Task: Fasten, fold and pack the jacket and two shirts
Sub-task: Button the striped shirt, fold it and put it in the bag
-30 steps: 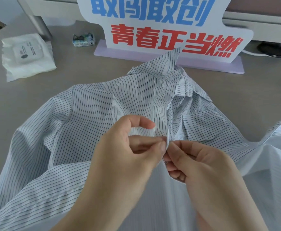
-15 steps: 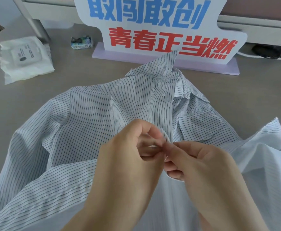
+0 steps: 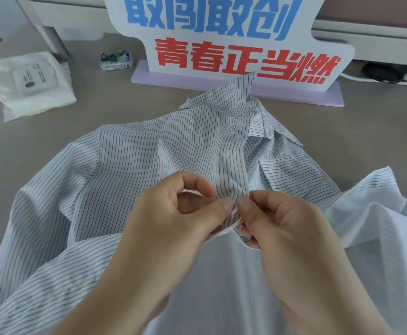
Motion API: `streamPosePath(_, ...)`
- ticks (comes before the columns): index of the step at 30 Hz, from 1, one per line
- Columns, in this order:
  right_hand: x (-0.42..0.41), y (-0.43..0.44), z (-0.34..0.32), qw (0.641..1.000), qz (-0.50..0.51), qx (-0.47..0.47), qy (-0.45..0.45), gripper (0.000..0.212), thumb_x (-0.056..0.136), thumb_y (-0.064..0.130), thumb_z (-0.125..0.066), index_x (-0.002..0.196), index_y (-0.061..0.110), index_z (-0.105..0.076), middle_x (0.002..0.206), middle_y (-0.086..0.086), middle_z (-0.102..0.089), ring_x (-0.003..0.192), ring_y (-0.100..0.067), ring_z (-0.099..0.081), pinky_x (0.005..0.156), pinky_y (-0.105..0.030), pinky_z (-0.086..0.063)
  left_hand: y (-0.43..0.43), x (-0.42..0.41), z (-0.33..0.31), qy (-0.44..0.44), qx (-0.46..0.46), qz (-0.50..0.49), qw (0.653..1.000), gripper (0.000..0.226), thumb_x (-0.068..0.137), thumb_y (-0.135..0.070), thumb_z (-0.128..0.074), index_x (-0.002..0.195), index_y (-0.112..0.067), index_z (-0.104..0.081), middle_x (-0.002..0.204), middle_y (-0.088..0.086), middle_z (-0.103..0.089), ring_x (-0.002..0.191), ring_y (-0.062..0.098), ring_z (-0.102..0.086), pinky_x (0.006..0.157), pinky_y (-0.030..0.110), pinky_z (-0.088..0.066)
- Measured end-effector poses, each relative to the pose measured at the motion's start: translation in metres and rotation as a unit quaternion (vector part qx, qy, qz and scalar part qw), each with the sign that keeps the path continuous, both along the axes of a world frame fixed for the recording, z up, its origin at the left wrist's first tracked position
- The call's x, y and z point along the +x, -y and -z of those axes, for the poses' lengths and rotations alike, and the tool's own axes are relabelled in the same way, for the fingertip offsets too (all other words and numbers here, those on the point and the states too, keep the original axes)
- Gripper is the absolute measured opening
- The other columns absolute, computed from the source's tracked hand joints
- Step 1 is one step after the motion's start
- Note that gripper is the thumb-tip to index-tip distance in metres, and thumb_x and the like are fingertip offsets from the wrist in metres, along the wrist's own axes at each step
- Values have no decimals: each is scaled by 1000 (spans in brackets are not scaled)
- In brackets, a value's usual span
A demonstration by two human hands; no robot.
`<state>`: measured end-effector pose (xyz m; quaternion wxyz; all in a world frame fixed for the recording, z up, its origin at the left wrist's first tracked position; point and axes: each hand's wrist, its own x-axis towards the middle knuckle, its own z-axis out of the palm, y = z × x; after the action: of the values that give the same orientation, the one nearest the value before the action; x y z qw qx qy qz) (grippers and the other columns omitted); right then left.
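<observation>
The striped shirt (image 3: 149, 153) lies front-up on the grey table (image 3: 40, 146), its collar (image 3: 234, 95) pointing away from the person and its sleeves spread to either side. That leaves the front placket (image 3: 230, 163) running straight toward the hands. One button (image 3: 240, 137) higher up looks done up. Below the hands the front gapes open, so I judge the fastening to be working downward with several buttons left.

The left hand (image 3: 173, 221) pinches the overlapping edge of the placket between thumb and forefinger. The right hand (image 3: 284, 223) pinches the under edge just beside it, and the two thumbs nearly touch. Held this close, one hand can steady the buttonhole while the other feeds the button through. The button itself is hidden under the fingers, so I cannot tell whether it is through.

A chest pocket (image 3: 292, 165) sits just right of the placket. Farther back stand a sign with blue and red characters (image 3: 221, 35), a small packet (image 3: 116, 59) and a pack of wet wipes (image 3: 33, 81), all well apart from the shirt.
</observation>
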<state>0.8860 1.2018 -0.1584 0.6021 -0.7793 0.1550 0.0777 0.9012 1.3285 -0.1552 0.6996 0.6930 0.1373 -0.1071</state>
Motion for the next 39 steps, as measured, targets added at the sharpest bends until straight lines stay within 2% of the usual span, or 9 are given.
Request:
streamPosePath(7,3,4,10,990,-53,-131,9,20,89,37,-54,78,23,-62,61,9,-61,59,0,-53,57,-9,-40,-5,5,11,-123,-122,-13,985,33,62,-4,-76,73,-18,-48,66,9,-68,55,18,-64,56,25,-55)
streamPosePath(13,-6,23,13,937,-210,-266,82,43,78,64,-43,82,26,-65,76,18,-65,78,3,-57,70,-12,-42,-16,4,7,0,139,91,986,17,76,-39,-72,86,-29,-64,79,-12,-74,71,17,-69,72,28,-50)
streamPosePath(18,-15,59,16,826,-271,-463,171,4,66,34,-64,65,30,-64,62,14,-60,60,-12,-58,65,-24,-38,-36,-16,4,107,411,236,874,51,63,-60,-72,107,-42,-54,96,-27,-58,95,-8,-55,81,8,-40)
streamPosePath(22,-19,64,9,825,-262,-465,187,12,62,25,-73,72,24,-66,68,9,-63,65,-18,-62,67,-29,-48,-39,-29,11,136,554,285,770,36,78,-55,-66,105,-33,-59,97,-16,-58,96,9,-57,77,24,-41)
streamPosePath(24,-19,65,16,808,-294,-482,166,34,51,27,-84,79,22,-66,76,7,-63,74,-21,-63,70,-34,-50,-39,-33,15,141,571,281,759,23,83,-46,-62,96,-27,-61,93,-11,-61,92,15,-60,72,27,-41)
streamPosePath(28,-17,66,39,773,-317,-523,169,25,51,22,-85,67,24,-67,68,7,-58,72,-22,-60,81,-33,-39,-33,-36,23,119,528,208,815,19,89,-34,-58,81,-19,-67,71,-4,-67,72,17,-65,66,31,-52)
streamPosePath(32,-18,66,43,758,-311,-544,183,21,52,17,-84,55,20,-64,58,3,-54,61,-24,-57,67,-34,-47,-23,-37,14,20,425,153,892,21,87,-36,-63,76,-21,-70,64,-2,-69,63,13,-65,59,24,-48)
streamPosePath(36,-28,59,34,831,-220,-466,211,47,57,6,-78,53,19,-33,52,5,-34,38,-24,-41,39,-23,-28,-12,-38,1,-126,192,96,969,16,83,-30,-69,79,-17,-76,80,5,-76,79,23,-71,79,33,-53)
streamPosePath(39,-44,51,24,868,-132,-397,267,44,69,7,-64,62,21,-23,57,8,-25,41,-20,-25,37,-22,-16,-2,-40,-11,-214,29,77,973,18,80,-23,-70,84,-7,-75,84,16,-74,72,27,-68,72,33,-52)
